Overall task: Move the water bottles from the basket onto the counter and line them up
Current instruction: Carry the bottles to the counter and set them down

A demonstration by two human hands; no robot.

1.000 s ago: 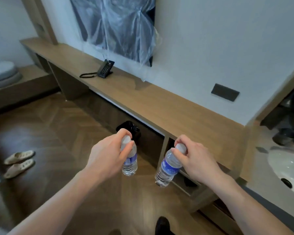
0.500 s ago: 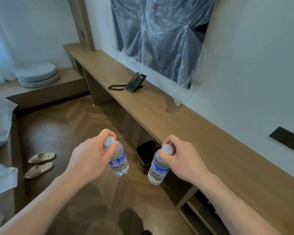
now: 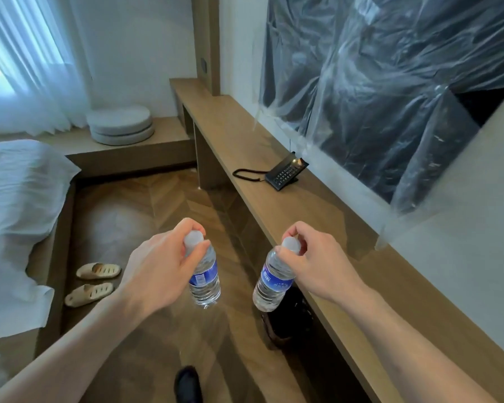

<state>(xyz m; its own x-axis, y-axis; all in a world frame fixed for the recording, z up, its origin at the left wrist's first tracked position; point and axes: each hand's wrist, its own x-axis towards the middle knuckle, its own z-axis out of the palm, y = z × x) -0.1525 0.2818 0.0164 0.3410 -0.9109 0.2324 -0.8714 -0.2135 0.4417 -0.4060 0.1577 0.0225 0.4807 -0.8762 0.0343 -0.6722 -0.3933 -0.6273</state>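
Each hand pinched a bottle by its cap — the left hand (image 3: 160, 269) one bottle (image 3: 205, 276), the right hand (image 3: 312, 263) another bottle (image 3: 271, 282) — both hanging over the floor beside the worktop (image 3: 317, 205), where none yet stood, so lining up remained.

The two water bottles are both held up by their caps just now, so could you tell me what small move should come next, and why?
Probably swing the right hand over the counter and stand its bottle on the bare wood short of the phone. Both bottles hang over the floor, gripped at their caps, and the right one is already close to the counter's edge. The left hand could follow, placing its bottle beside it.
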